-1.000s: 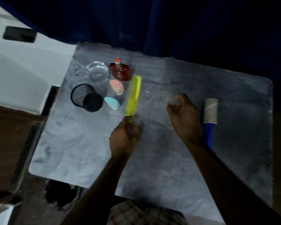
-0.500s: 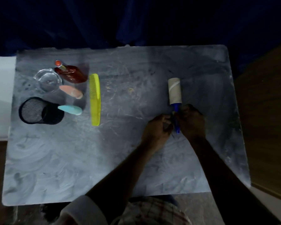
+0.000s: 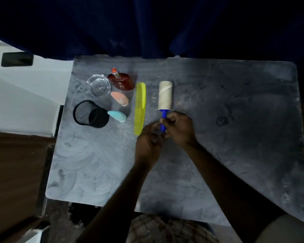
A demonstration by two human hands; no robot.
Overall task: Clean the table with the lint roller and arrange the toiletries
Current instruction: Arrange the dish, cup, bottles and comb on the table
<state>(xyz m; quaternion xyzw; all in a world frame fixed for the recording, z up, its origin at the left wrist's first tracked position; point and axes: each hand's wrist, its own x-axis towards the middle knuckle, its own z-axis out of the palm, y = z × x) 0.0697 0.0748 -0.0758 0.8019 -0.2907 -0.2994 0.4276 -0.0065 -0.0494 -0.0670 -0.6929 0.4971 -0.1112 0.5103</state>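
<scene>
The lint roller point(image 3: 165, 95), a beige roll on a blue handle, lies on the grey table point(image 3: 235, 120) just right of the yellow comb point(image 3: 140, 107). My right hand point(image 3: 178, 128) is closed around the blue handle. My left hand point(image 3: 148, 140) touches the handle's lower end, fingers curled against it. To the left stand a red perfume bottle point(image 3: 121, 81), a clear glass cup point(image 3: 98, 85), a black mesh holder point(image 3: 89, 114), a peach sponge point(image 3: 120, 98) and a light blue sponge point(image 3: 117, 116).
A dark blue curtain point(image 3: 147, 27) hangs behind the table's far edge. A white surface with a dark phone-like slab point(image 3: 17, 59) lies to the left. Brown floor shows at the lower left. The table's right half is bare.
The left hand let go of the comb and joined the right hand at the roller's handle. The roller now lies right beside the comb. The camera view has shifted.
</scene>
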